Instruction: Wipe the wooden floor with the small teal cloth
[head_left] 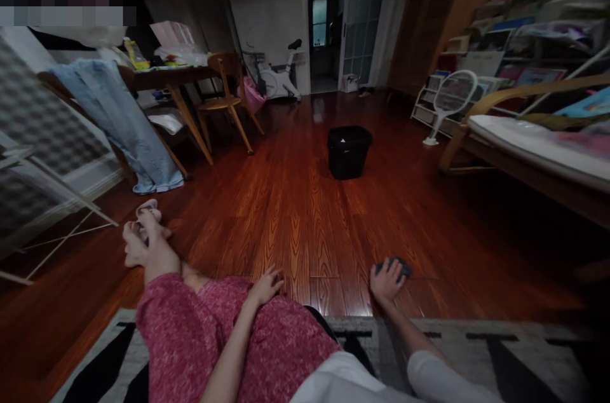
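Observation:
My left hand (267, 286) rests on the red patterned fabric (286, 333) over my legs, its fingers apart and nothing in it. On the wooden floor at the right, my right hand (388, 279) lies over a dark, rounded object (403, 267), with the fingers across its top. That object looks like a small dark cloth or pad; its underside is hidden. Farther ahead stands a black bin (349, 154) with its top edge facing me, touched by neither hand.
A wooden chair (226, 98) and a table (166, 77) with items stand at the left, beside hanging jeans (114, 117). At the right are a wooden-armed seat (538, 149) and a white racket-shaped object (452, 95). A patterned rug (457, 352) lies beneath me.

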`<state>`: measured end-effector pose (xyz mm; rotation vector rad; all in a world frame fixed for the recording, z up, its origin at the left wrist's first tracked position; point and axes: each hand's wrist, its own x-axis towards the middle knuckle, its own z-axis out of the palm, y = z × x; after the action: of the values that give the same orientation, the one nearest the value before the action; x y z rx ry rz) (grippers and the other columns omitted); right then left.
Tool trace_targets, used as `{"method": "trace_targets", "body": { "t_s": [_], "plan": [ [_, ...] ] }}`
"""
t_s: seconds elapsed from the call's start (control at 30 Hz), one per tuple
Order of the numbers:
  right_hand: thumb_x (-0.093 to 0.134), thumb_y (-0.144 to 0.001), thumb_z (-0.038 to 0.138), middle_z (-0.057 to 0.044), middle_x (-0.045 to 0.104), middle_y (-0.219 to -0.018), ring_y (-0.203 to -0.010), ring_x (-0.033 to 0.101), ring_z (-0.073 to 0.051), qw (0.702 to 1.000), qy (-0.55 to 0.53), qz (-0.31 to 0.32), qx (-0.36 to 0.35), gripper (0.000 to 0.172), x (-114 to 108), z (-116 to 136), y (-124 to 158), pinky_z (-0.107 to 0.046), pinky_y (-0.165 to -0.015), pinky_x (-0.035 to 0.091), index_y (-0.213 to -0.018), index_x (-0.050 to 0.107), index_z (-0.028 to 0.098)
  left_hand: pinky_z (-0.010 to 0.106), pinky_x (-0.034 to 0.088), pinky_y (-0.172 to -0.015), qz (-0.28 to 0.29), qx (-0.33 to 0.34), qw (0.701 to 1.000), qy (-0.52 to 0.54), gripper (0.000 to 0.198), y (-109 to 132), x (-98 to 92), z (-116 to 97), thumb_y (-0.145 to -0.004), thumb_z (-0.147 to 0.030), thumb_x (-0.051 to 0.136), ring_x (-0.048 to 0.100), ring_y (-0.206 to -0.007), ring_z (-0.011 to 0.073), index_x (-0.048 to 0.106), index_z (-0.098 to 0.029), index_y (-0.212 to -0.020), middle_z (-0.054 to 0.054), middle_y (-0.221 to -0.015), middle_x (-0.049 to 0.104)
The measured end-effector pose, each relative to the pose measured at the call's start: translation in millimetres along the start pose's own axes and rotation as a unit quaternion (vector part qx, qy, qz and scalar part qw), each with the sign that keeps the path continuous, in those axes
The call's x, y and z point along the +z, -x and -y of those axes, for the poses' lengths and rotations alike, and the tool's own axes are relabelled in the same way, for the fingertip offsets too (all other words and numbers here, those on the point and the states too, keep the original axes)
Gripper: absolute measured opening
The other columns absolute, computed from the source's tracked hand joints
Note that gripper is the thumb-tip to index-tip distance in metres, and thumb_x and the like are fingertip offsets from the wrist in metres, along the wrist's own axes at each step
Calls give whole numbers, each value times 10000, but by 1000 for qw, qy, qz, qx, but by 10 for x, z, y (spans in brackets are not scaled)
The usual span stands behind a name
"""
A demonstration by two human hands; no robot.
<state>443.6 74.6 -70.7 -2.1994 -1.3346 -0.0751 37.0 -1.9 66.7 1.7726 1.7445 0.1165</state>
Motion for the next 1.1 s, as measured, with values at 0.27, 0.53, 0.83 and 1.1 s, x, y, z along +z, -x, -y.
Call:
{"method": "trace_targets", "body": {
  "t_s": [0.27,0.53,0.83,1.1],
  "plan": [
    [342,-966,359,-125,291,-1636,-1526,193,-271,923,-48,200,-326,605,193,1093,941,-521,-1216,146,-1537,389,168,339,290,-1197,-2,1,1000,10,606,-18,14,26,-939,-445,488,368,-1459,249,487,-157,-1472,116,-1639,275],
    [419,-953,371,-32,263,-1654,-1520,218,-209,801,-105,309,-502,621,57,1073,829,-457,-1233,166,-1563,329,300,354,303,-1190,-9,-3,1000,18,623,29,-1,-20,-938,-461,486,375,-1456,259,466,-170,-1489,116,-1647,254],
    [269,-960,401,-108,374,-1601,-1502,265,-232,952,4,146,-269,606,-131,-533,-33,-496,-1199,243,-1494,459,188,355,279,-1200,-4,-7,1000,9,631,34,-9,-52,-937,-467,483,353,-1468,258,452,-181,-1499,103,-1652,243],
    [230,-958,415,-251,317,-1592,-1502,222,-345,999,44,14,9,685,-62,-312,-40,-603,-1156,229,-1512,394,46,356,274,-1203,-3,-6,1000,9,643,35,-17,-60,-940,-473,479,334,-1477,255,442,-167,-1505,105,-1649,250]
  ]
}}
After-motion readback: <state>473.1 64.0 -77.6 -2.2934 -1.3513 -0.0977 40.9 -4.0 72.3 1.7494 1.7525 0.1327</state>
